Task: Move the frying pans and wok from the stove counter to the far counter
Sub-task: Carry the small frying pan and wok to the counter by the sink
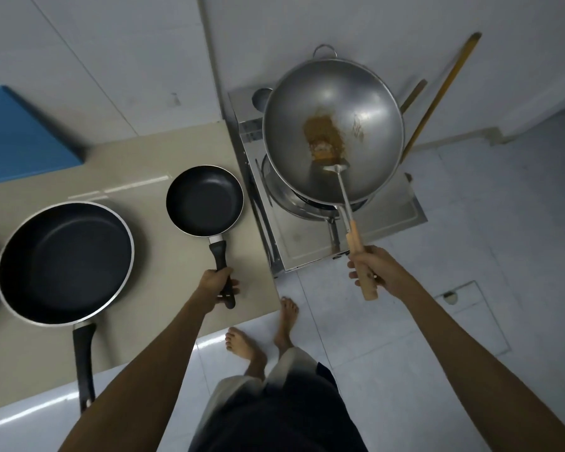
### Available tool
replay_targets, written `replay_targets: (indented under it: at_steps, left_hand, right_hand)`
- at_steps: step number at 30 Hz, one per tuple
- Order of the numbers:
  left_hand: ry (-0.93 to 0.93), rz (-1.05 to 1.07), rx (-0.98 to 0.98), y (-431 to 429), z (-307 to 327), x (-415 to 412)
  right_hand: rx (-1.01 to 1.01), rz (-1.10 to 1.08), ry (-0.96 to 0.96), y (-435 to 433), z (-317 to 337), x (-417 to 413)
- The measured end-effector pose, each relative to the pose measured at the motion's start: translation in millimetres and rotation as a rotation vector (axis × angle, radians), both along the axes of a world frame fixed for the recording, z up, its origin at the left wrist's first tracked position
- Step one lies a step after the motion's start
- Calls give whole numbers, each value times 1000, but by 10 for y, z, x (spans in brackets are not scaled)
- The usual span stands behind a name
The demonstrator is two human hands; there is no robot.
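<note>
A small black frying pan [205, 200] sits on the beige counter [163, 282], and my left hand [216, 285] grips its black handle. To its left lies a large black frying pan [64, 261] with its handle pointing toward me. A steel wok [333, 132] with a brown residue patch rests on the gas stove [310, 236]. My right hand [374, 270] holds the wooden handle of a metal spatula [343, 187], whose blade lies inside the wok.
A blue box [20, 135] stands at the counter's back left. Two wooden sticks [441, 93] lean against the wall behind the stove. My bare feet [261, 334] stand on the white tiled floor by the counter's edge.
</note>
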State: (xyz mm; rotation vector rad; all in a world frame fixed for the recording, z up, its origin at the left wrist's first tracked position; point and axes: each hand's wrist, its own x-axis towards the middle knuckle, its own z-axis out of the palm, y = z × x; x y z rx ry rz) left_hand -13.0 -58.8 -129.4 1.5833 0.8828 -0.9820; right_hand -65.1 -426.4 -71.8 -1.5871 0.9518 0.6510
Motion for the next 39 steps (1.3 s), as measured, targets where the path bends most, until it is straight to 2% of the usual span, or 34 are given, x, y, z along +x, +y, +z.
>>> replay_targets:
  at_steps: [2, 4, 9, 14, 20, 29, 39]
  left_hand:
    - [6, 50, -42, 10, -25, 2]
    - [2, 94, -71, 19, -54, -20]
    - [-125, 168, -96, 114, -48, -56]
    - [-126, 272, -185, 224, 31, -85]
    - [-260, 268, -124, 196, 186, -162]
    - [-323, 229, -298, 655, 910, -198]
    - [-503, 226, -266, 1149, 1438, -521]
  right_hand:
    - [226, -41, 7, -72, -24, -36]
    - [354, -90, 8, -65, -71, -61]
    - [407, -191, 2, 21, -139, -58]
    - [412, -219, 83, 139, -118, -19]
    - [385, -249, 72, 300, -31, -18]
    - [267, -227, 18, 526, 540, -142]
    - [277, -180, -47, 887, 1100, -419]
